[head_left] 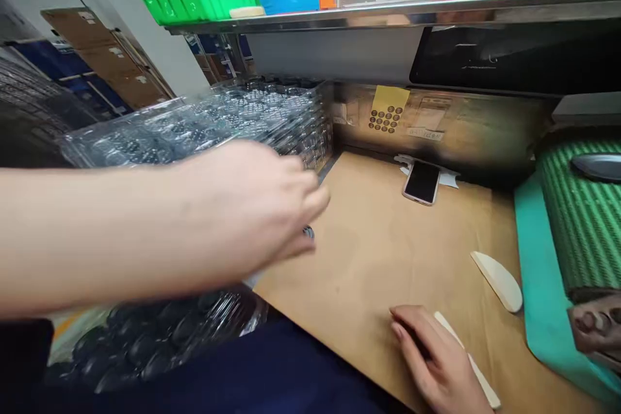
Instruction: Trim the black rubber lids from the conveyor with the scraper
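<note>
Phone [422, 182] on bench [369, 265], by back wall; stacked plastic trays [194, 126] left of it; shelf [388, 16] above.

A dark navy garment [194, 369] covers the torso, with the left forearm [121, 233] left bare.

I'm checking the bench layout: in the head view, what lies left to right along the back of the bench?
Stacked clear plastic blister trays, smartphone, teal mat, green striped roll.

Left hand [242, 197] blurred, small object [308, 233] beneath mostly hidden
</note>
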Action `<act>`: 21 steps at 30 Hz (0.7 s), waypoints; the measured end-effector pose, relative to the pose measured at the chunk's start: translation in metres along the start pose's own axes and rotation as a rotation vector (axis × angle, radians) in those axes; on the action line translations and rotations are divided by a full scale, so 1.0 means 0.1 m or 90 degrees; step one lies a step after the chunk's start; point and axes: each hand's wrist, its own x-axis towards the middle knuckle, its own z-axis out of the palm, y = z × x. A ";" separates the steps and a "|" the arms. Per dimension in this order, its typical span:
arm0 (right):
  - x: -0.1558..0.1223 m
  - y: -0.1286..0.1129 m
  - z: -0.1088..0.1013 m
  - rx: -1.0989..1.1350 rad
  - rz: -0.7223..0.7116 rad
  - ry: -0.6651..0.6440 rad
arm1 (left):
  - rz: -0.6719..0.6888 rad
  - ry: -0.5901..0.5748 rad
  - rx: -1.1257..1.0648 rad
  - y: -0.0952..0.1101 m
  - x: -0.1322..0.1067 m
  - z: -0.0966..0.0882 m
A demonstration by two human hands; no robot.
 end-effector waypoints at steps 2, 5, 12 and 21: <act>-0.02 -0.06 0.00 -0.004 -0.088 0.026 | 0.050 0.028 -0.115 0.28 -0.31 0.34; -0.10 -0.20 -0.01 0.007 -0.184 0.100 | -0.023 0.116 -0.214 0.54 -0.43 0.94; -0.55 -0.53 0.06 0.031 -0.211 0.069 | -0.281 0.165 -0.330 0.53 0.25 2.15; -2.08 0.19 0.54 0.129 0.517 0.163 | -0.302 0.209 -0.486 0.52 0.37 2.49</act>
